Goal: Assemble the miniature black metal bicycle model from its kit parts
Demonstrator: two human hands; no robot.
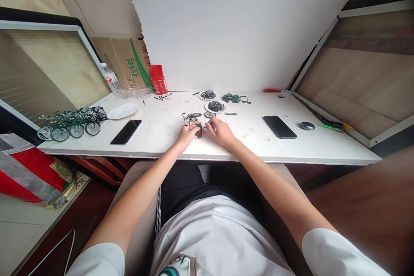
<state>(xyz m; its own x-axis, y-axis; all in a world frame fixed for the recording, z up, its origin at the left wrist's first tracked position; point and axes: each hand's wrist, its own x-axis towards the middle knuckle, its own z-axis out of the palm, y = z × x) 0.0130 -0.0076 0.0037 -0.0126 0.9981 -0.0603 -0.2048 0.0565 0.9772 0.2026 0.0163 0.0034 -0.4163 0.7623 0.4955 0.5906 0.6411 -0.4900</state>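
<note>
My left hand is closed around a black miniature bicycle, low over the front of the white table. Just to its right, my right hand is pinched, its fingertips close to the bicycle's side. Whatever lies between those fingertips is too small to make out. A small loose wheel rests on the table behind my right hand. Beyond it, a white plate carries a heap of black parts, and a second plate with more parts stands farther back. A small green-handled screwdriver lies to the right.
Finished-looking miniature bicycles stand in a row at the left, near a white dish and a phone. Green pieces lie behind the hands. Another phone and a dark round object are at the right.
</note>
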